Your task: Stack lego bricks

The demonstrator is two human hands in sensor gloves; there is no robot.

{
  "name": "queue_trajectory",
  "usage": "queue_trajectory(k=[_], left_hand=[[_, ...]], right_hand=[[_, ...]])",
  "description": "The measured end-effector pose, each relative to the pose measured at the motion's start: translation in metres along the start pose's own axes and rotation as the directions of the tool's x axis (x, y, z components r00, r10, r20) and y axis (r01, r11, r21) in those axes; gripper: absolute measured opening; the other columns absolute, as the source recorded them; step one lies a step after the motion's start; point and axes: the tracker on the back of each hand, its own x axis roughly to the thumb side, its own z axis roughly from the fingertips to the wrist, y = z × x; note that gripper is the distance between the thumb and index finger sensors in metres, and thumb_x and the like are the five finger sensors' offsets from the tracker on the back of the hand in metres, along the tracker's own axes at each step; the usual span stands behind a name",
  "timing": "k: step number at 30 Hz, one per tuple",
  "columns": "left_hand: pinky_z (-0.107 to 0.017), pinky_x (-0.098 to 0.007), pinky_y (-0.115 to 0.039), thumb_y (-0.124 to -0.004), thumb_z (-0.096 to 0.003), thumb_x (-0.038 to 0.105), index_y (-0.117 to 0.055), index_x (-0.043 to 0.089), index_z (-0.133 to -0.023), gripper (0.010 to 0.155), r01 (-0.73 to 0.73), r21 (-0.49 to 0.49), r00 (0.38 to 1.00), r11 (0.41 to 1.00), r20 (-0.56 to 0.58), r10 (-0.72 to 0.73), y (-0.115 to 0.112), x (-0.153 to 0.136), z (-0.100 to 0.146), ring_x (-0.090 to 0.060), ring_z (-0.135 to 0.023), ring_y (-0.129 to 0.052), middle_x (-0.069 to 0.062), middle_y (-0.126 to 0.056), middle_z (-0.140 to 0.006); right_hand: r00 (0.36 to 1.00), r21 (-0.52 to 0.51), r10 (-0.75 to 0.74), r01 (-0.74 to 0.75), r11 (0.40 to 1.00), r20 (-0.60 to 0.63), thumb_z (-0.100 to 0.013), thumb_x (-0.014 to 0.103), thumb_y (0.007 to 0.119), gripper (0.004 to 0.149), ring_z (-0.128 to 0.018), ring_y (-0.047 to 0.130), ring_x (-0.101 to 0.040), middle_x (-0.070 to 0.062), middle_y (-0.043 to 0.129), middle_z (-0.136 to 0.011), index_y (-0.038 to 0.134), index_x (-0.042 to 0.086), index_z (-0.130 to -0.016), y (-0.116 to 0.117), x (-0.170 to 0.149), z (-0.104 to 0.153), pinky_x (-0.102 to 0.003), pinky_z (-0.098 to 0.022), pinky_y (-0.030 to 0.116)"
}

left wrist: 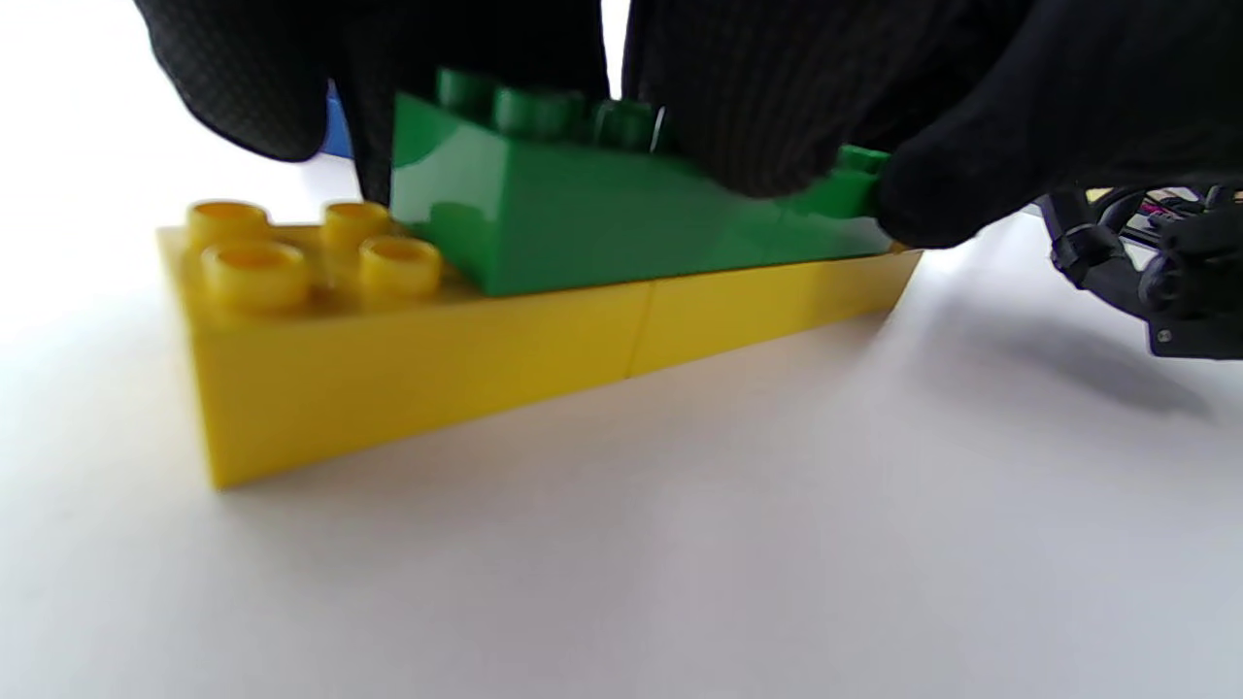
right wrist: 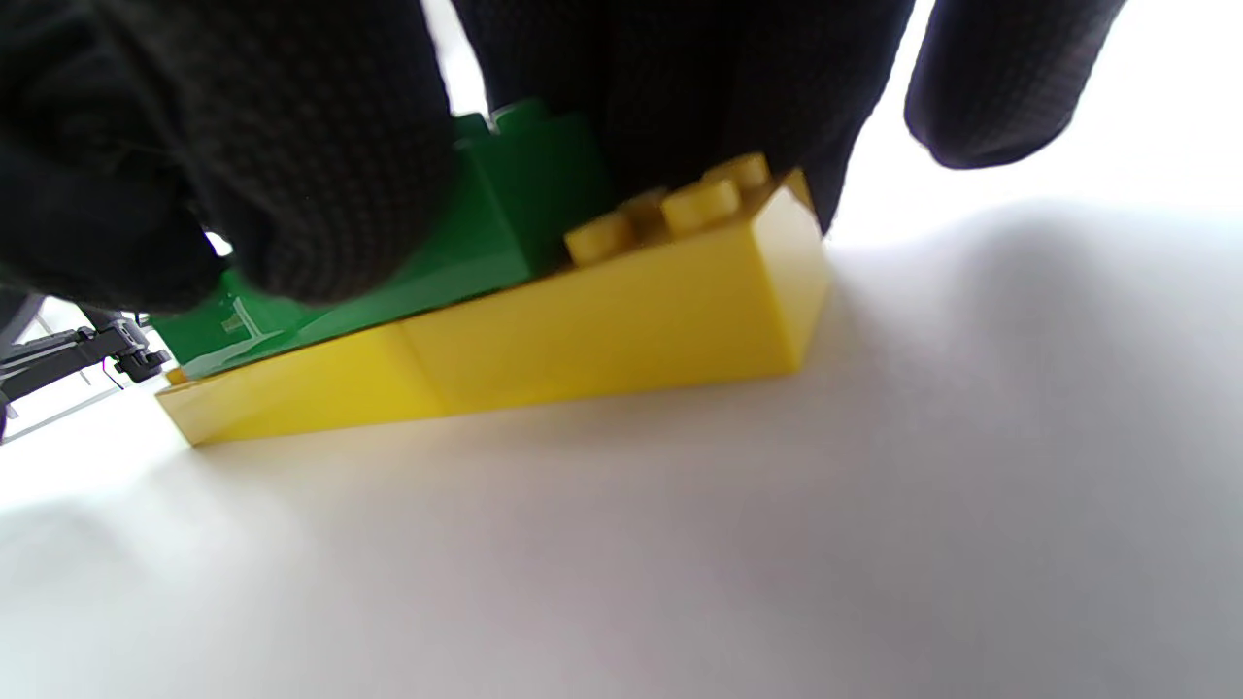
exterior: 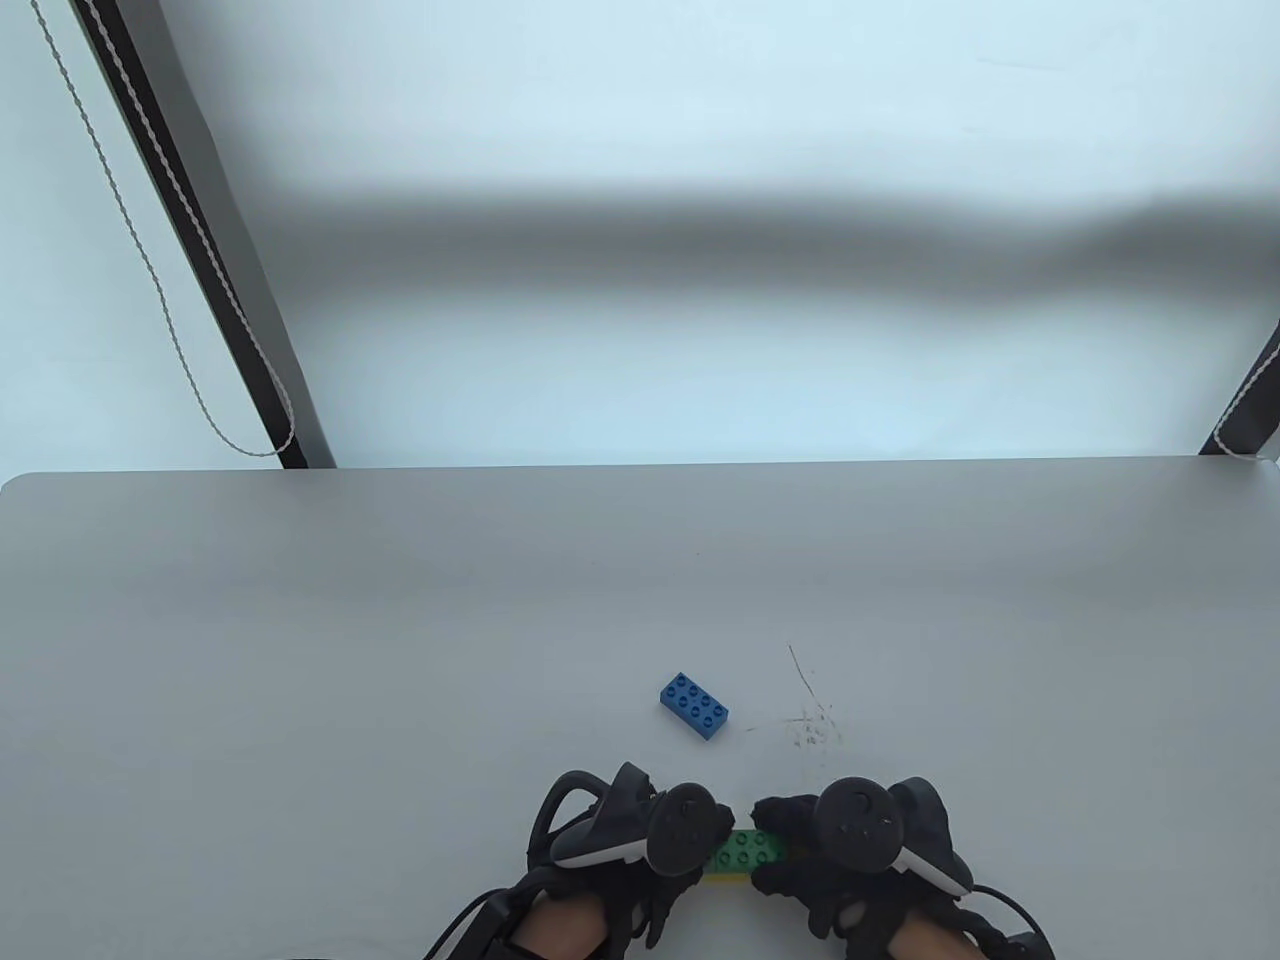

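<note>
We see both hands meet low at the table's (exterior: pixel 300 620) near edge. The left hand (exterior: pixel 640 850) pinches the green brick (left wrist: pixel 583 214) at its end, fingers (left wrist: pixel 243 78) curled close. The right hand (exterior: pixel 850 850) presses on the other end. The green brick sits on two yellow bricks (left wrist: pixel 437 359) laid end to end. The blue brick (exterior: pixel 694 706) lies apart, just beyond. Trackers hide most fingers from above; we cannot tell each finger's contact.

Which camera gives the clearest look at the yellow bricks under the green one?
The left wrist view: the yellow bricks show their studs, their seam and the green brick on top. The right wrist view shows them partly behind fingers; the table view shows only a yellow sliver.
</note>
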Motion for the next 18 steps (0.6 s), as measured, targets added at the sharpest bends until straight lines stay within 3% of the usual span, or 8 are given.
queue_trajectory(k=[18], left_hand=[[-0.063,-0.060,-0.071,-0.085,-0.0378,0.042,-0.075,0.028,-0.091,0.056,-0.128,0.005,0.990,0.992,-0.053,0.128,-0.001,-0.006,-0.006,-0.032,-0.081,-0.088,-0.007,-0.087,-0.093]], right_hand=[[0.998,0.050,0.057,-0.057,0.997,0.000,-0.020,0.051,0.100,0.067,-0.069,0.099,-0.024,-0.001,0.098,-0.076,0.082,0.023,-0.078,-0.004,0.002,-0.010,-0.051,-0.050,0.085]])
